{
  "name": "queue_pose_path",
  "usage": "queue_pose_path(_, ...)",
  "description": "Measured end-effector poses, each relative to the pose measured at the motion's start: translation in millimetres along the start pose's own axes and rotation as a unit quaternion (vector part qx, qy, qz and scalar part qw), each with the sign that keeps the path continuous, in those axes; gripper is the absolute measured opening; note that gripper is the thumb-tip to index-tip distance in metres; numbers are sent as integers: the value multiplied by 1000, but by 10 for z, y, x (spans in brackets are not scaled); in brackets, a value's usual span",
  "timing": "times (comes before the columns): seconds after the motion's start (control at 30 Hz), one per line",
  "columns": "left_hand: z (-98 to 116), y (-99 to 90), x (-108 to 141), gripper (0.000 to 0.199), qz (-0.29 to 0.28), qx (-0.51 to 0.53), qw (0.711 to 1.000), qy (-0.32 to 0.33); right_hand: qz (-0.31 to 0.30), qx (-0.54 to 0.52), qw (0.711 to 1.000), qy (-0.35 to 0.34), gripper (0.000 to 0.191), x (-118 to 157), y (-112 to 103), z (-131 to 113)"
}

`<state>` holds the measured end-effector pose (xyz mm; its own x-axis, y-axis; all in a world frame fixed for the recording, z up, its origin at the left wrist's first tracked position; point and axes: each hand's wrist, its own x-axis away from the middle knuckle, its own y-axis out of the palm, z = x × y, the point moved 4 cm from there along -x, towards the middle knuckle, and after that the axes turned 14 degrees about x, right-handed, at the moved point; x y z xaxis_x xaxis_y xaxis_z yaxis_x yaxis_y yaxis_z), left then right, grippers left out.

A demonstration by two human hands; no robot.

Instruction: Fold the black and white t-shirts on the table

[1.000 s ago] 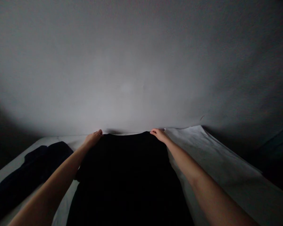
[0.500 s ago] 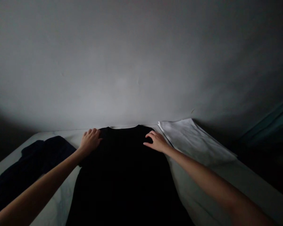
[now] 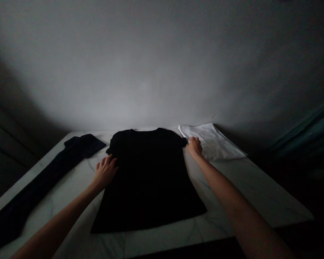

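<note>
A black short-sleeved T-shirt (image 3: 148, 180) lies flat on a white marble-patterned table (image 3: 156, 237), collar towards the wall. My left hand (image 3: 105, 172) rests on the shirt's left side below the sleeve, fingers spread. My right hand (image 3: 194, 147) is bunched at the tip of the shirt's right sleeve and seems to pinch it. That hand is also close to a folded white cloth (image 3: 213, 142), which lies just past the sleeve.
A long, dark navy garment (image 3: 56, 169) lies along the table's left side. A grey wall (image 3: 162, 64) rises behind the table. Teal fabric (image 3: 305, 133) sits in shadow at the far right. The table's front edge crosses the bottom of the view.
The view has pulled back, showing the whole shirt. My left hand has slid down the shirt's side, and my right hand has moved outward onto the sleeve tip.
</note>
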<state>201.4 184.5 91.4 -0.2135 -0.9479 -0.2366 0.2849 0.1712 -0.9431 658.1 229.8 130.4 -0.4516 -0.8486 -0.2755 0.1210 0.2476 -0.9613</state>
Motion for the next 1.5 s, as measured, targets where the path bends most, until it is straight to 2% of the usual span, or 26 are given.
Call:
queue_pose_path(0.1,12,-156,405,47,-21,32,999,-16,-74,-28,993,-86,20,464,-46,103)
queue_pose_path(0.17,18,-197,747,47,-39,83,996,-10,-129,-61,982,-121,25,881,18,264)
queue_pose_path(0.23,34,-204,1079,46,-46,147,988,-3,-155,-123,969,-144,31,1315,107,438)
queue_pose_path(0.33,71,-200,1427,42,-35,234,971,-27,-136,-246,948,-147,35,1846,177,603)
queue_pose_path(0.4,94,-199,1531,38,-35,288,955,-61,-98,-311,936,-132,35,2058,154,638)
queue_pose_path(0.53,59,-236,1566,35,-33,369,920,-127,-17,-365,926,-98,29,2192,43,694)
queue_pose_path(0.7,-94,-254,1603,31,-45,393,908,-139,-29,-312,940,-132,21,2231,63,856)
queue_pose_path(0.9,-157,-242,1675,30,-98,343,926,-126,-75,-200,965,-153,24,2361,94,972)
queue_pose_path(1.0,-186,-302,1695,31,-145,242,954,-103,-97,-92,974,-181,31,2354,0,1001)
queue_pose_path(1.07,-147,-378,1604,32,-138,146,978,-64,-79,-16,969,-232,31,2276,-133,893)
queue_pose_path(1.13,37,-428,1353,35,-115,76,990,3,-48,25,956,-288,29,2126,-286,583)
queue_pose_path(1.2,391,-387,928,41,-104,55,990,82,-29,18,944,-327,35,1899,-401,66)
queue_pose_path(1.27,849,-235,385,47,-106,55,981,154,-37,-7,941,-338,41,1603,-420,-560)
queue_pose_path(1.3,1061,-128,98,50,-103,50,980,162,-43,-11,944,-328,45,1437,-392,-858)
queue_pose_path(1.37,1364,113,-427,54,-88,37,988,120,-53,-14,958,-281,52,1103,-276,-1322)
queue_pose_path(1.4,1435,233,-634,56,-78,36,993,81,-64,-13,967,-248,56,952,-191,-1466)
queue_pose_path(1.43,1452,342,-791,59,-63,34,997,41,-76,-13,974,-214,58,822,-95,-1549)
queue_pose_path(1.5,1355,530,-958,64,-35,30,999,-16,-105,-13,981,-163,62,639,119,-1569)
